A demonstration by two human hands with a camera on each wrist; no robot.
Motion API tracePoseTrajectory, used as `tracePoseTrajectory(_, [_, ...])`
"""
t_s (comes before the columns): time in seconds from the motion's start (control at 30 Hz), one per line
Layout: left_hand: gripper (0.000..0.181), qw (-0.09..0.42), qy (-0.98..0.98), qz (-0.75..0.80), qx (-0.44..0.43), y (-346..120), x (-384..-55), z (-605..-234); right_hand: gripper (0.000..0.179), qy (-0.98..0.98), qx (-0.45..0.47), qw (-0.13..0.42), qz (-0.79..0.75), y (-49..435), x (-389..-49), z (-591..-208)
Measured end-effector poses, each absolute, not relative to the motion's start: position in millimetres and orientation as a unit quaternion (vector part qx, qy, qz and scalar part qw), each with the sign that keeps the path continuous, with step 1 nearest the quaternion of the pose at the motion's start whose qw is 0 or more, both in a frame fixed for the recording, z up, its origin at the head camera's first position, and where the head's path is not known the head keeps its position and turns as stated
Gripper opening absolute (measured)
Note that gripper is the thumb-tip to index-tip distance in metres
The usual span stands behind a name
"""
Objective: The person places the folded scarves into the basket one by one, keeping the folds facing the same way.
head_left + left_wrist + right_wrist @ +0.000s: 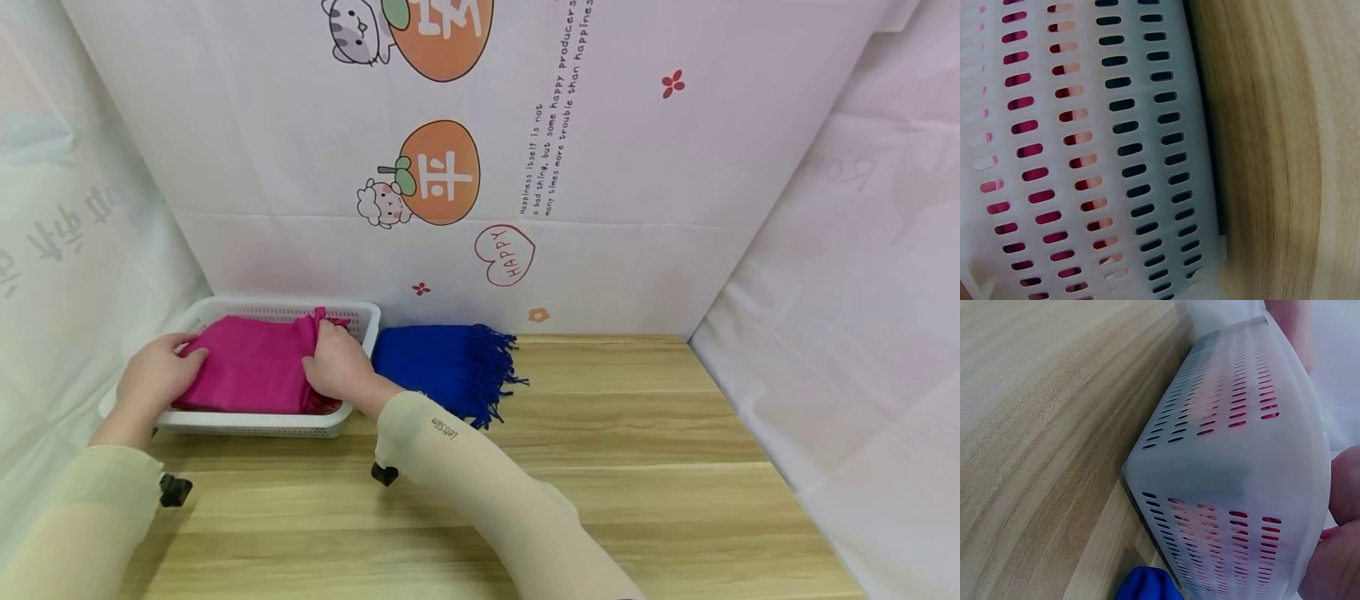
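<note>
A folded magenta scarf [251, 362] lies in a white perforated plastic basket [255, 423], with some darker reddish material showing at its right end. At the scarf's left edge, my left hand [157, 375] pinches the cloth between thumb and fingers. My right hand [341, 362] grips the right edge, where a bit of cloth sticks up above the fingers. In the left wrist view the basket's slotted wall [1097, 150] hides the hand. Part of my right hand [1338, 550] appears beyond the basket rim in the right wrist view.
A folded blue scarf [427, 362] with a fringe on its right side lies against the basket's right side. Both stand on a wood-grain table [600, 433]. A white printed cloth backdrop [615, 167] rises behind, with white sheets at both sides.
</note>
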State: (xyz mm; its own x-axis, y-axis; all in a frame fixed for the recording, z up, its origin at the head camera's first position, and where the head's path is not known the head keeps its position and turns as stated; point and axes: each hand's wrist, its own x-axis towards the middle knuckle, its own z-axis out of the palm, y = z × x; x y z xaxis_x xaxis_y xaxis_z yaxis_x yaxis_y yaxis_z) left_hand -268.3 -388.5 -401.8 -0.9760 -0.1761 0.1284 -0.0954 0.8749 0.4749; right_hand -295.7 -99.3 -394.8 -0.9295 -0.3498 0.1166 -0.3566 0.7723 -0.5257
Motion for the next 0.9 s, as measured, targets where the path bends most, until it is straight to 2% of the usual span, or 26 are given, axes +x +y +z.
tracePoseTrajectory(0.47, [0.065,0.057,-0.975,-0.205,0.069,-385.5,-269.6,-400.7,0.070,-0.952,0.171,0.005,0.254,-100.1,-289.5,-394.1])
tracePoseTrajectory(0.67, [0.063,0.064,-0.977,-0.191,0.071,-386.0,-270.2,-402.5,0.071,-0.951,0.164,0.014,0.263,-98.4,-288.8,-395.9])
tracePoseTrajectory(0.9, [0.058,0.094,-0.977,-0.176,0.074,-380.4,-268.1,-401.3,0.062,-0.947,0.183,0.038,0.260,-91.4,-286.6,-398.6])
